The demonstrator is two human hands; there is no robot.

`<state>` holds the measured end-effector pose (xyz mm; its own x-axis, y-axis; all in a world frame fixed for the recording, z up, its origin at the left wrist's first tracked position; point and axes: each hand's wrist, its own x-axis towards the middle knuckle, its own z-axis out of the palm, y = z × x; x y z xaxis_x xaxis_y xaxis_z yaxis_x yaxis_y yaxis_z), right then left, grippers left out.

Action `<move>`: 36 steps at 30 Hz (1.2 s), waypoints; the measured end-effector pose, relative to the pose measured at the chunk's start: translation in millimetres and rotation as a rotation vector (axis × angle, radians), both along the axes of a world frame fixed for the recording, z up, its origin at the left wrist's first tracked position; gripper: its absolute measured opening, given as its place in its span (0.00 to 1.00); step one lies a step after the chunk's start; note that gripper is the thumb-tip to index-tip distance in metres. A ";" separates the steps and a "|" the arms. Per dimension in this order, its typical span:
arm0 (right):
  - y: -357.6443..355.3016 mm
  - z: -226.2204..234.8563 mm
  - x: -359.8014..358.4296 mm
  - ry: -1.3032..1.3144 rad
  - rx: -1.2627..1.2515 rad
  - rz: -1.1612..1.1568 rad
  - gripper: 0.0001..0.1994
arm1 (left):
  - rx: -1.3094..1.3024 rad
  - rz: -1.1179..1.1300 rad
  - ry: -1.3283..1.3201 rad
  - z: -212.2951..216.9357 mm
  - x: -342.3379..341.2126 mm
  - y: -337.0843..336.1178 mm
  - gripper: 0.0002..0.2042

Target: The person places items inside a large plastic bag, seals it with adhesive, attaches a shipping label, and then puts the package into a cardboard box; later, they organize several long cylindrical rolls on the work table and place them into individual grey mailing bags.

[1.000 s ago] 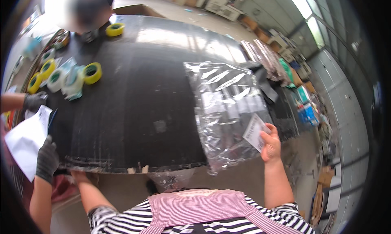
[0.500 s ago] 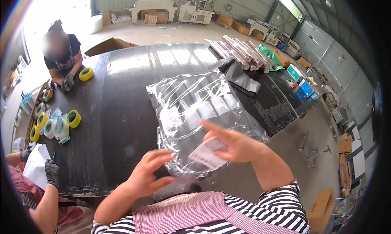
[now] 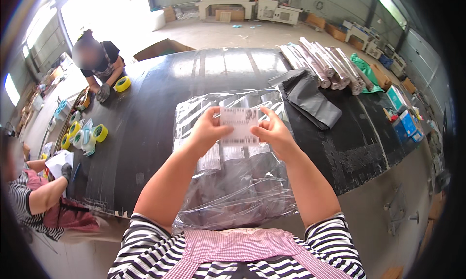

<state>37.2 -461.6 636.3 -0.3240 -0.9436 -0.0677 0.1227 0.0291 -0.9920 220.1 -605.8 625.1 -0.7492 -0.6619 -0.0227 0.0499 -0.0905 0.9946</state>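
Observation:
A white printed label (image 3: 239, 125) is held up between both hands above a clear plastic bag (image 3: 233, 182) of dark folded goods. My left hand (image 3: 208, 131) pinches the label's left edge. My right hand (image 3: 273, 132) pinches its right edge. The bag lies on the black table (image 3: 145, 118) right in front of me, and its near end hangs over the table's front edge. Smaller white labels show on the packs inside the bag, under my hands.
Rolls wrapped in film (image 3: 323, 65) and a black bag (image 3: 310, 99) lie at the right back. Yellow tape rolls (image 3: 85, 133) sit at the left edge. One person in black (image 3: 97, 65) works at the far left, another in stripes (image 3: 34, 196) at the near left. Coloured boxes (image 3: 403, 118) stand right.
The view has swung so the bag is centred before me. Both hands rose from the bag's near end and now hold the label up between them.

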 end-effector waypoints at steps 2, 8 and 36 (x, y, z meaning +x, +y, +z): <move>-38.5 -27.6 -24.2 0.132 -0.022 -0.091 0.47 | -0.045 0.111 -0.101 -12.9 -35.4 -23.7 0.32; -111.9 -80.1 -63.8 0.439 0.062 -0.177 0.44 | -0.422 0.372 -0.477 -63.3 -85.4 -66.6 0.40; 34.8 -128.4 -210.6 0.941 0.656 -0.230 0.40 | -0.076 0.421 -0.945 -127.0 136.7 -92.3 0.28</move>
